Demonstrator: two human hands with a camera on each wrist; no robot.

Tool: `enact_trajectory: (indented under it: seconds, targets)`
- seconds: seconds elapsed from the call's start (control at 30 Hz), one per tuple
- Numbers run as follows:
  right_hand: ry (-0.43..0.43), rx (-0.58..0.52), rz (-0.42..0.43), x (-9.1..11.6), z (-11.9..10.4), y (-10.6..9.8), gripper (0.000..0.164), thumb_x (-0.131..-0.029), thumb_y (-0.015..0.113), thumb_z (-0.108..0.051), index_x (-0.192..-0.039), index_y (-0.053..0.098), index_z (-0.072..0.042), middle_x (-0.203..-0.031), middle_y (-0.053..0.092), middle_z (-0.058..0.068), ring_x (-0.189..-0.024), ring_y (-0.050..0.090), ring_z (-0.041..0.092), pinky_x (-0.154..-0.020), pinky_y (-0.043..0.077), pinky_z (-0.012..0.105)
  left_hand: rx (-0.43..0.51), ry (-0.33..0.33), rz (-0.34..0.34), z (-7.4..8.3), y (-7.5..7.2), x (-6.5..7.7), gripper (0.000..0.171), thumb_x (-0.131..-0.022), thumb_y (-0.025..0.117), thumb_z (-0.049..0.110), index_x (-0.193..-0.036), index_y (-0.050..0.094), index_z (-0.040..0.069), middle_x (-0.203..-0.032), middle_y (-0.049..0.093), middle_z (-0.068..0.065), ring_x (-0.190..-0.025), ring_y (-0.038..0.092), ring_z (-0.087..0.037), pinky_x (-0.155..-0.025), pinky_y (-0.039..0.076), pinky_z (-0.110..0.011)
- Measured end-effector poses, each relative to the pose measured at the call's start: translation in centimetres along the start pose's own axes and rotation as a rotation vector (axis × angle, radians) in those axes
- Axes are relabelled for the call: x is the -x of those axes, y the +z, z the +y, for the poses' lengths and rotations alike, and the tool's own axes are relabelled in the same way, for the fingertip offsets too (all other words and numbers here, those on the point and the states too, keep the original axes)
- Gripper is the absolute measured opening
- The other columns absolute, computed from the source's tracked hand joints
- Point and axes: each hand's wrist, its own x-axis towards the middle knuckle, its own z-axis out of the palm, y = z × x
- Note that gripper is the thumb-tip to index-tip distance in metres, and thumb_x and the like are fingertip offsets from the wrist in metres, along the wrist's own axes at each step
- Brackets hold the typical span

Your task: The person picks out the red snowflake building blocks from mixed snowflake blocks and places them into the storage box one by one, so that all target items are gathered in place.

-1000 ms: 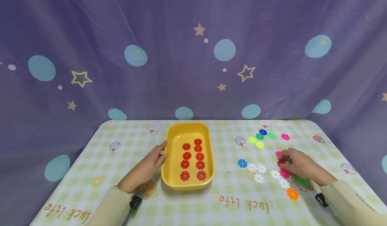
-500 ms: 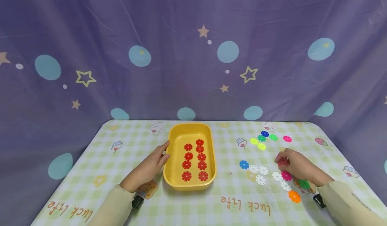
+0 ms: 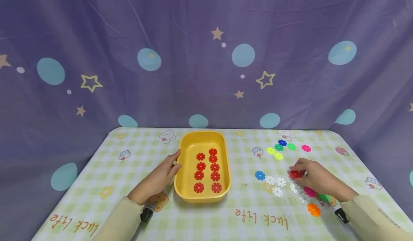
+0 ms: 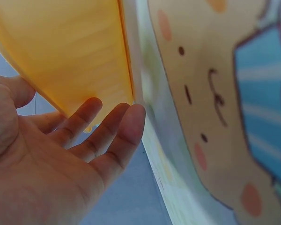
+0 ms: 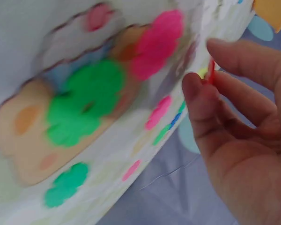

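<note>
A yellow plastic tray holds two columns of red snowflake discs. My left hand touches its left side, fingers loosely extended along the outer wall. On the right, my right hand pinches a red snowflake disc between thumb and fingers. In the right wrist view this disc is edge-on and off the cloth. Near that hand lie a pink disc, a green disc partly hidden by the hand, white discs and an orange disc.
A blue disc and more white discs lie between tray and right hand. Farther back are yellow discs, green ones, a dark blue one and a pink one. A purple curtain hangs behind the table.
My right hand has taken the red disc off the cloth and shifted slightly left with it. The pink disc beneath has slid a little right and nearer. My left hand stays at the tray.
</note>
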Motion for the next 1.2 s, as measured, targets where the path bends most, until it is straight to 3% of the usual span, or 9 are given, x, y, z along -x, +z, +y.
enact_trajectory:
  seconds: [0.2, 0.37, 0.6, 0.7, 0.83, 1.03, 1.2]
  targets:
    - [-0.152, -0.008, 0.131, -2.3, -3.0, 0.2, 0.034, -0.076, 0.078, 0.000, -0.108, 0.072, -0.010, -0.102, 0.063, -0.005, -0.082, 0.056, 0.010, -0.062, 0.049, 0.025, -0.004, 0.016, -0.003, 0.0, 0.0, 0.0, 0.055, -0.104, 0.040, 0.028, -0.152, 0.019, 0.011, -0.147, 0.034, -0.010, -0.125, 0.044, -0.024, -0.102, 0.035, -0.045]
    - [-0.309, -0.033, 0.144, -5.5, -6.8, 0.9, 0.037, -0.077, 0.078, -0.003, -0.111, 0.069, -0.016, -0.109, 0.063, -0.006, -0.092, 0.058, 0.011, -0.066, 0.051, 0.027, -0.005, 0.028, -0.009, -0.1, -0.1, 0.0, 0.055, -0.104, 0.039, 0.028, -0.152, 0.019, 0.010, -0.150, 0.030, -0.010, -0.134, 0.031, -0.026, -0.105, 0.030, -0.047]
    - [-0.429, -0.116, 0.129, -11.7, -12.8, 3.0, 0.032, -0.080, 0.076, -0.005, -0.110, 0.070, -0.014, -0.107, 0.064, -0.005, -0.095, 0.058, 0.011, -0.073, 0.052, 0.031, -0.014, 0.016, -0.004, 0.0, -0.1, 0.0, 0.062, -0.102, 0.034, 0.044, -0.152, 0.019, 0.011, -0.148, 0.034, -0.009, -0.119, 0.049, -0.020, -0.101, 0.037, -0.043]
    - [-0.400, -0.116, 0.101, -14.3, -15.0, 4.2, 0.029, -0.079, 0.076, -0.004, -0.106, 0.072, -0.011, -0.103, 0.066, -0.003, -0.093, 0.059, 0.013, -0.079, 0.051, 0.033, -0.012, 0.010, -0.008, 0.1, -0.2, 0.0, 0.064, -0.101, 0.032, 0.047, -0.152, 0.019, 0.012, -0.148, 0.033, -0.008, -0.116, 0.050, -0.018, -0.100, 0.039, -0.042]
    - [-0.285, -0.074, 0.034, -17.1, -16.6, 5.8, 0.023, -0.080, 0.077, -0.008, -0.102, 0.074, -0.009, -0.099, 0.068, -0.001, -0.091, 0.060, 0.016, -0.086, 0.047, 0.033, -0.009, 0.012, -0.018, 0.2, -0.1, -0.1, 0.061, -0.102, 0.035, 0.042, -0.152, 0.019, 0.012, -0.147, 0.034, -0.008, -0.116, 0.050, -0.018, -0.100, 0.038, -0.041]
    - [-0.154, 0.003, -0.062, -20.7, -17.3, 6.7, 0.014, -0.081, 0.077, -0.012, -0.095, 0.075, -0.010, -0.094, 0.069, 0.001, -0.079, 0.057, 0.016, -0.075, 0.050, 0.028, -0.010, 0.019, -0.007, 0.3, -0.2, -0.1, 0.057, -0.103, 0.039, 0.034, -0.152, 0.020, 0.010, -0.145, 0.037, -0.009, -0.113, 0.051, -0.018, -0.100, 0.039, -0.041]
    - [-0.128, 0.052, -0.088, -22.8, -17.3, 7.5, 0.011, -0.082, 0.076, -0.014, -0.093, 0.076, -0.011, -0.093, 0.068, -0.001, -0.080, 0.057, 0.015, -0.075, 0.049, 0.027, -0.016, -0.004, -0.005, 0.1, -0.1, -0.1, 0.057, -0.103, 0.040, 0.032, -0.152, 0.020, 0.011, -0.143, 0.039, -0.008, -0.109, 0.052, -0.015, -0.097, 0.041, -0.039]
